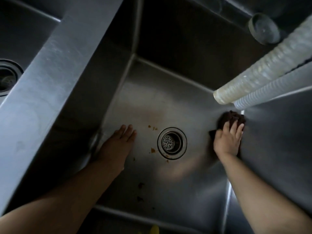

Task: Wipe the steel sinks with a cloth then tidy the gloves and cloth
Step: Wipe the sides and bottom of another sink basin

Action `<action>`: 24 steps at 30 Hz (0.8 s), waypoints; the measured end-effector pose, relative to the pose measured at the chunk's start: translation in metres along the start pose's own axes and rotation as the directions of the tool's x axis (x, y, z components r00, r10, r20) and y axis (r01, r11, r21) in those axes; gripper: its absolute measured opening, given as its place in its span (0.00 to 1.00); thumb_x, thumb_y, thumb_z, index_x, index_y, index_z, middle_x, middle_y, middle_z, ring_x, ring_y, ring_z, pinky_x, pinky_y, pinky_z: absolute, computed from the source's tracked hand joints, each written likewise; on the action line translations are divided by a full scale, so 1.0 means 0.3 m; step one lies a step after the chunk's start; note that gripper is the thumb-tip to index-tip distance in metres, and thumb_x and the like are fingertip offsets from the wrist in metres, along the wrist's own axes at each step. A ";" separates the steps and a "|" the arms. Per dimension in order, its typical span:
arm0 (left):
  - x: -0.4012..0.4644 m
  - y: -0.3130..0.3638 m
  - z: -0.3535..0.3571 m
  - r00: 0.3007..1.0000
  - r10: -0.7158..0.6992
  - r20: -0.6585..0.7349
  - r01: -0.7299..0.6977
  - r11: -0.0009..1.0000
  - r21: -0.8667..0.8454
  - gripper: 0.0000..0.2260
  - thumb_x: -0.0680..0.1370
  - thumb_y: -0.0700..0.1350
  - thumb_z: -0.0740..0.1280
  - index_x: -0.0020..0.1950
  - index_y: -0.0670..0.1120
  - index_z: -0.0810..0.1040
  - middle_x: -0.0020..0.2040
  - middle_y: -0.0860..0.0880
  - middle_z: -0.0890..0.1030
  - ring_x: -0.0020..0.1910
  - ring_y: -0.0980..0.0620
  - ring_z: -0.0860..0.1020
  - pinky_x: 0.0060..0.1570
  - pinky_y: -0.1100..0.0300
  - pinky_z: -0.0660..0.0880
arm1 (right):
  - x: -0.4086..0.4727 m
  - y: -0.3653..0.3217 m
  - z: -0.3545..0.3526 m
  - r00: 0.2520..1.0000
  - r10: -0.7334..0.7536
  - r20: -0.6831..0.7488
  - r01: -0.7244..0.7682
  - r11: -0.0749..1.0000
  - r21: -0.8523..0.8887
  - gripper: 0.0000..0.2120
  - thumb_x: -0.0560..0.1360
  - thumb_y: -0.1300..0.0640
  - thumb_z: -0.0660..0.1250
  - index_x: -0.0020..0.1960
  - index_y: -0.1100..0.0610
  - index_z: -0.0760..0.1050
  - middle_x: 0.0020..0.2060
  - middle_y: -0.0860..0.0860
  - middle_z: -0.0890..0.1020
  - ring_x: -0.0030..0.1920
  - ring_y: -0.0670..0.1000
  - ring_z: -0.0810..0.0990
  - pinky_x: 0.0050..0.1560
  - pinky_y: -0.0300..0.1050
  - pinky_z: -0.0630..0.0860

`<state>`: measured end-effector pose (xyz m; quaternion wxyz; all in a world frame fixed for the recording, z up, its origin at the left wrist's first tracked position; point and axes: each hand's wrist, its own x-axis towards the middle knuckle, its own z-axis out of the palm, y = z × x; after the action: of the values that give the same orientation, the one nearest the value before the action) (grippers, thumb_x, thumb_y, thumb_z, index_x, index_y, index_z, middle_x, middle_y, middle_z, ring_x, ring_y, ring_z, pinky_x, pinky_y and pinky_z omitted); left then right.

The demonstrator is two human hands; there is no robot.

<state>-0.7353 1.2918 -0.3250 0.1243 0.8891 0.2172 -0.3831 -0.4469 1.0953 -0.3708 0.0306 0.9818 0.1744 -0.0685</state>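
Steel sink (168, 102) floor shows crumbs (152, 128) around the drain (172, 143), lying left of the dark cloth (231, 118). Her right hand (228, 141) presses that cloth flat against the right wall; the left hand (120, 141), open and empty, rests nearer the scraps.

Dark cloth (231, 119) bunched against steel sink (168, 98) right wall.
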 end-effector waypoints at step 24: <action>-0.282 0.034 -0.116 0.963 -0.151 -0.224 0.128 0.985 -0.115 0.22 0.81 0.38 0.48 0.76 0.40 0.51 0.77 0.42 0.52 0.76 0.46 0.52 0.73 0.54 0.52 | -0.541 -0.461 0.043 0.338 -0.904 0.263 0.906 0.388 0.168 0.35 0.75 0.54 0.59 0.77 0.52 0.47 0.76 0.57 0.44 0.75 0.62 0.39 0.68 0.53 0.27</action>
<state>-0.7604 1.2717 -0.2387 0.1148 0.9030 0.3111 -0.2730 -0.6475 1.1690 -0.3650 0.0186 0.6955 0.6814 -0.2273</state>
